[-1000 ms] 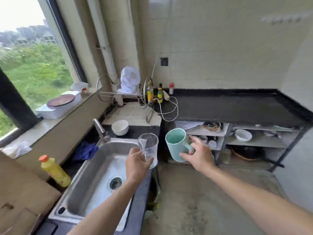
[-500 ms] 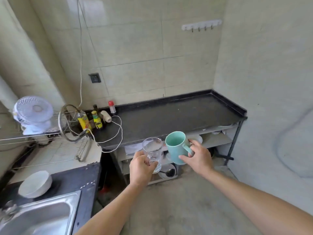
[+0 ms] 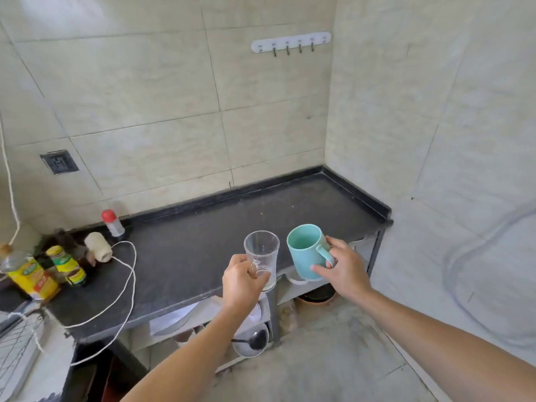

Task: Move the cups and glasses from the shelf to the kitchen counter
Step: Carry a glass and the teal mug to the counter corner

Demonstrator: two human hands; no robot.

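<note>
My left hand (image 3: 242, 282) grips a clear glass mug (image 3: 262, 252) by its handle, upright over the front edge of the black kitchen counter (image 3: 203, 245). My right hand (image 3: 342, 266) holds a teal ceramic mug (image 3: 306, 250) by its handle, just right of the glass, also above the counter's front edge. Both mugs look empty and hang in the air. Below the counter, the shelf (image 3: 188, 317) shows plates and a ladle, partly hidden by my arms.
Sauce bottles (image 3: 65, 265), a yellow oil bottle (image 3: 27, 275), a red-capped shaker (image 3: 113, 223) and a spool of white string (image 3: 98, 246) crowd the counter's left end, with string looping forward. Tiled walls close in behind and on the right. A hook rail (image 3: 290, 44) hangs high.
The view has swung right from the sink to the black counter and moved closer. Both hands have carried the mugs up from shelf height to over the counter's front edge.
</note>
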